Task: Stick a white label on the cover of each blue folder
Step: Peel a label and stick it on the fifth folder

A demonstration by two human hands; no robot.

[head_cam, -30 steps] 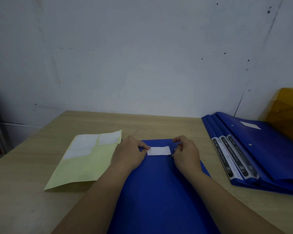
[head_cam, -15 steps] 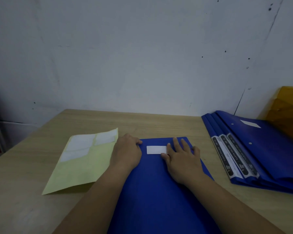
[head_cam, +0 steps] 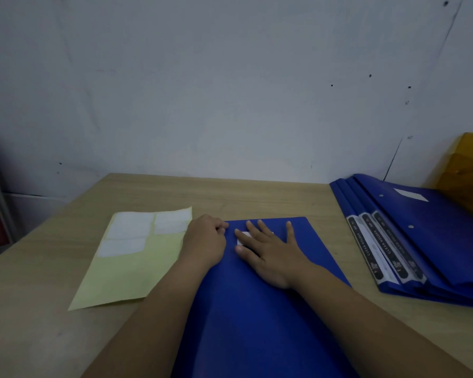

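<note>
Blue folder (head_cam: 257, 309) lies flat on the desk (head_cam: 38, 309), lower centre of the frame; its near end is cut off by the bottom edge. Right hand (head_cam: 271, 252) lies palm down on the cover near the far end, fingers straight and spread. White label (head_cam: 243, 237) sits under those fingers; only a corner shows at the index finger and a sliver past the middle finger, the rest is hidden. Left hand (head_cam: 206, 241) rests at the folder's far left corner, fingers curled under; whether it grips anything cannot be told. Yellow backing sheet (head_cam: 126, 271) with several white labels lies left of centre, just beside the left hand. Stack of blue folders (head_cam: 434, 241) at right, top one labelled, cut off by the frame edge. Spine print blurred.
</note>
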